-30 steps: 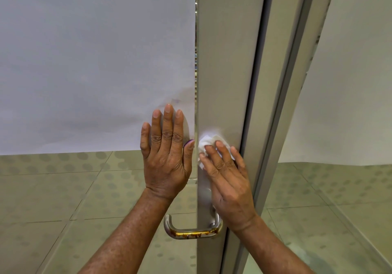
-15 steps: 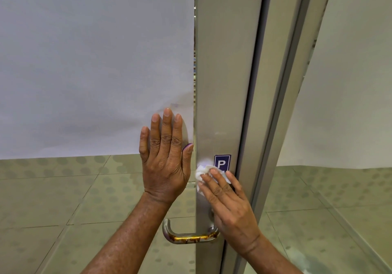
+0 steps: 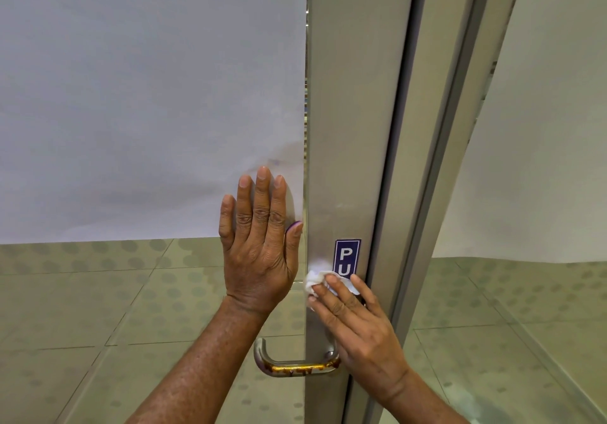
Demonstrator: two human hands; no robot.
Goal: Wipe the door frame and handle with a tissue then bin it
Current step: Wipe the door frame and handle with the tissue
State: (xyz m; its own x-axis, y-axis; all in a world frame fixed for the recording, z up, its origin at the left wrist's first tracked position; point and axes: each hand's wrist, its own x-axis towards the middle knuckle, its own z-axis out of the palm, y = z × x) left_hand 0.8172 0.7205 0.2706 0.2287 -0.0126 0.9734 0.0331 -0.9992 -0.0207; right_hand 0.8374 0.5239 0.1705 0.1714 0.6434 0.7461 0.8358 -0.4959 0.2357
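We see the left hand (image 3: 259,246) spread flat against the glass panel (image 3: 147,95) just beside the metal door frame (image 3: 348,128), fingers straight and together, gripping nothing. The right hand (image 3: 358,322) presses a crumpled white tissue (image 3: 317,281) against the frame with flat fingers (image 3: 341,292) — the tissue is pinned under the fingertips rather than clenched in a fist. The tissue sits at the bottom edge of a blue sticker (image 3: 346,258) whose white letters "PU" show above the hand; the rest is covered. Below, the curved metal handle (image 3: 289,364) sticks out to the left of the frame, its lower bar mottled with a rusty, golden stain — the right palm lies just beside its right end. Pale dotted floor tiles (image 3: 98,308) show through the glass.
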